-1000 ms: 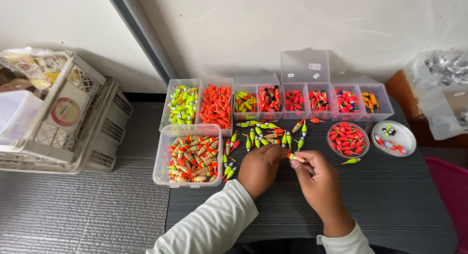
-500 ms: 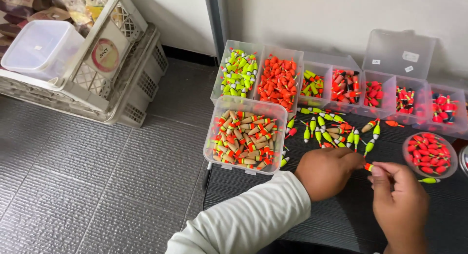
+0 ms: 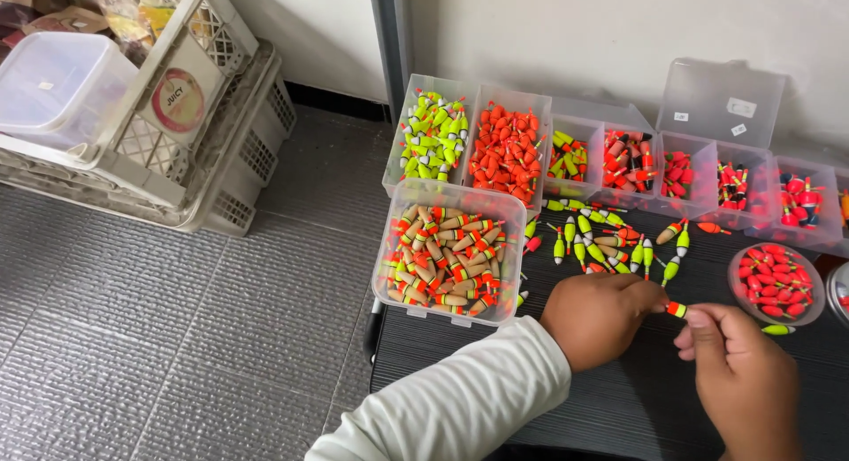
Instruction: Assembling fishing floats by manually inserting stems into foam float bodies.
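My left hand (image 3: 600, 318) and my right hand (image 3: 743, 372) meet over the dark table (image 3: 619, 399) and pinch a small orange and yellow fishing float (image 3: 676, 309) between their fingertips. Just beyond the hands lies a loose scatter of yellow-green and orange floats (image 3: 610, 240). A clear square box of tan and orange floats (image 3: 447, 257) stands to the left of my left hand. A round clear dish of red floats (image 3: 776, 282) sits to the right, above my right hand.
Along the wall stand several clear boxes of floats: yellow-green (image 3: 431, 135), orange (image 3: 507, 151), and mixed red ones (image 3: 699, 173), one with a raised lid (image 3: 721, 103). White plastic crates (image 3: 168, 134) with a clear tub (image 3: 57, 85) stand on the grey floor at left.
The view has swung left and nearer, so the crates and floor fill more of the frame. Both hands stay together on the small float.
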